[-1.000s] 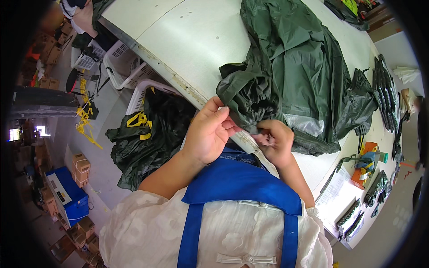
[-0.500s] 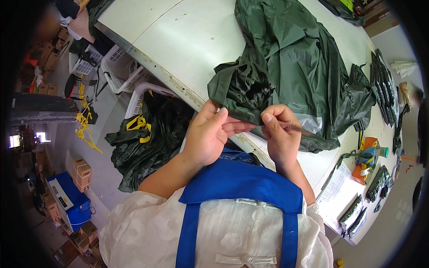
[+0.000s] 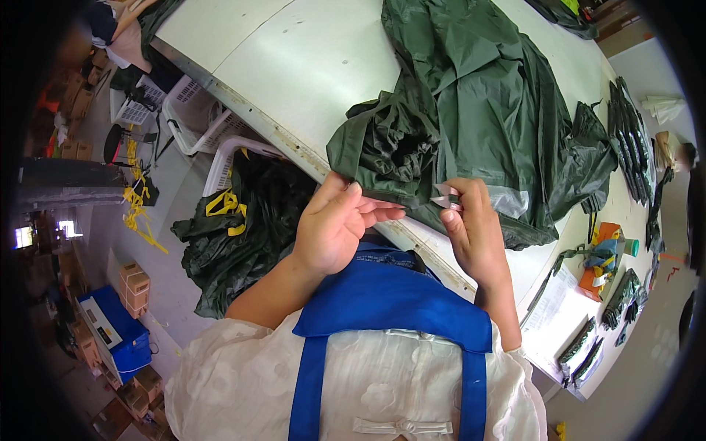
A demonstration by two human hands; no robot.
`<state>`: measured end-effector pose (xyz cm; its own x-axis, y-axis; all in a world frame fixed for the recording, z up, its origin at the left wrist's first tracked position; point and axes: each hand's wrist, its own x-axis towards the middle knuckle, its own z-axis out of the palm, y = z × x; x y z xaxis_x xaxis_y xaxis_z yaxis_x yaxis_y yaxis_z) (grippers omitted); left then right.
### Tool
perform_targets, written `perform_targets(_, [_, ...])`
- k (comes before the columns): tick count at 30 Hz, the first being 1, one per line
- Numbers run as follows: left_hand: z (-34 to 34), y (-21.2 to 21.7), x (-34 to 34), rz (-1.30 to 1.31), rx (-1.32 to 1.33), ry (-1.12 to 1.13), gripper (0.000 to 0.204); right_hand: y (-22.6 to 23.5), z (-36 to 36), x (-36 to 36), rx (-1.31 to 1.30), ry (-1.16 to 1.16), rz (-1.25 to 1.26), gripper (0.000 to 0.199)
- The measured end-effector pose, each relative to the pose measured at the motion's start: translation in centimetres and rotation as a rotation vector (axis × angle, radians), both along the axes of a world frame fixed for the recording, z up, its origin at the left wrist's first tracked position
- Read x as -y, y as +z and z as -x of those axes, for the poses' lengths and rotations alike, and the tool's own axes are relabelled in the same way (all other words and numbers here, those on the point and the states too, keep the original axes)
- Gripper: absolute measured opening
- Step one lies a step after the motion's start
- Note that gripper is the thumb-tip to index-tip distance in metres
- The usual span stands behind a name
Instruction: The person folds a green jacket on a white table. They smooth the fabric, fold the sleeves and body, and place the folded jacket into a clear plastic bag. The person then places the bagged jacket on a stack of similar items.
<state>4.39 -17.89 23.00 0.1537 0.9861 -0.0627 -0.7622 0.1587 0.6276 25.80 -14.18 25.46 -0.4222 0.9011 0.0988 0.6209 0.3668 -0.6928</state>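
A dark green raincoat-like garment (image 3: 489,110) lies spread over the white table, its near end gathered into a ruffled opening. My left hand (image 3: 331,228) is closed on the hem (image 3: 379,192) of that opening, thumb on top and fingers underneath. Close to the hem's right end, my right hand (image 3: 478,228) grips a small pair of thread snips (image 3: 446,198), the metal blades pointing left at the cloth edge. Whether the blades touch the cloth is hard to make out.
Left of the table (image 3: 294,44), a white basket (image 3: 220,169) overflows with dark green fabric (image 3: 243,242) and yellow straps. Folded dark packs (image 3: 629,147), a paper sheet (image 3: 551,312) and an orange box (image 3: 604,246) sit at the right. Another person (image 3: 125,37) is at the far left.
My right hand has let go of the hem's edge and turned, bringing the snips' blades round to the cloth. My left hand and the hem have shifted slightly left.
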Motion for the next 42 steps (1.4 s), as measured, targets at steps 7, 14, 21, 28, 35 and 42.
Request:
perform_targets(7, [0.2, -0.1, -0.3, -0.007, -0.03, -0.001, 0.039, 1.1, 0.1, -0.4, -0.054, 0.0, 0.04, 0.032])
perform_targets(14, [0.2, 0.0, -0.6, -0.01, -0.047, 0.015, 0.037, 0.7, 1.0, -0.9, -0.184, -0.015, 0.003, 0.031])
perform_targets(21, [0.5, -0.1, -0.8, 0.007, 0.02, -0.025, 0.038, -0.2, 0.8, -1.3, -0.292, -0.04, -0.034, 0.025])
perform_targets(28, [1.4, 0.4, -0.4, 0.056, -0.042, 0.061, 0.033, -5.3, -0.4, -2.2, -0.437, -0.254, 0.269, 0.029])
perform_targets(35, [11.1, -0.7, -2.7, 0.063, -0.185, 0.588, 0.02, -18.8, -1.3, -0.4, 0.481, 0.022, 0.076, 0.02])
perform_targets(42, [17.9, -1.1, -2.2, 0.022, -0.434, 0.874, 0.044, -17.0, -4.8, -2.1, 0.16, -0.037, 0.135, 0.022])
